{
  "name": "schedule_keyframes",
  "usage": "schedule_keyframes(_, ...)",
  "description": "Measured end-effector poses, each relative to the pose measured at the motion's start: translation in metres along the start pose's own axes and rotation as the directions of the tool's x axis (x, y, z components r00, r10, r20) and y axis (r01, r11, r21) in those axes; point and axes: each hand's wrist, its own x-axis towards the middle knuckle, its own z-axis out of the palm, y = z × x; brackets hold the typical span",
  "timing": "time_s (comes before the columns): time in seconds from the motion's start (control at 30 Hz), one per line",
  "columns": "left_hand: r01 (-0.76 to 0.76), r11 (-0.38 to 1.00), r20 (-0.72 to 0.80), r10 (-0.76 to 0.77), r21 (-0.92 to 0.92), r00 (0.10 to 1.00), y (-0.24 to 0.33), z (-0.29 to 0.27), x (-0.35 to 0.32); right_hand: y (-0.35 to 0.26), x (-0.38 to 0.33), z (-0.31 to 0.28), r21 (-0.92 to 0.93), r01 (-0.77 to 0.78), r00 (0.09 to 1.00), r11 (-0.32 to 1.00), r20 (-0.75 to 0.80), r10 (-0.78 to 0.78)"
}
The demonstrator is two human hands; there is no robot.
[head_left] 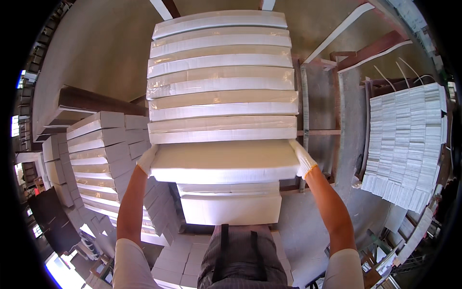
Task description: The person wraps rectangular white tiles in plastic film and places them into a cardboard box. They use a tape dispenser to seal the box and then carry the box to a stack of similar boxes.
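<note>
Between my two hands is a long white cardboard box (224, 161), lying flat. My left hand (147, 160), in a white knit glove with an orange cuff, presses on its left end. The gloved right hand (304, 160) presses on the opposite end, so the box is gripped from both sides. Just beyond it a row of similar white boxes (221, 103), sealed with clear tape, reaches away from me; the held box lies against or very near the closest one. Below it, nearer my body, are more white boxes (231, 207). Parts of my fingers are hidden along the box ends.
Stacked taped boxes (103, 159) stand at the left beside a brown beam (96, 103). On the right is a reddish frame with pale strips (337, 111). Farther right stands a big stack of thin white bundles (404, 144). Grey floor (308, 226) shows between them.
</note>
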Motion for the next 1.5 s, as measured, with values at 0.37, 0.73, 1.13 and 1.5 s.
schedule_keyframes(0.37,-0.385,0.856,-0.375,0.25,-0.345,0.893,-0.023,0.023,-0.024,0.043,-0.003,-0.007,0.391,0.199,0.979,0.898,-0.042,-0.199)
schedule_keyframes(0.73,-0.417,0.838,-0.701,0.532,0.353,0.475,-0.03,0.053,-0.012,0.037,0.022,0.009,-0.059,0.632,0.71,0.773,-0.355,-0.608)
schedule_keyframes(1.13,-0.53,0.826,-0.808,0.44,0.193,0.391,0.027,0.1,0.002,-0.005,0.024,0.048,-0.1,0.645,0.546,0.758,-0.633,-0.549)
schedule_keyframes(1.5,-0.348,0.846,-0.74,0.525,0.404,0.42,0.02,0.096,-0.017,0.023,0.036,0.031,-0.471,0.634,0.354,0.614,-0.529,-0.771)
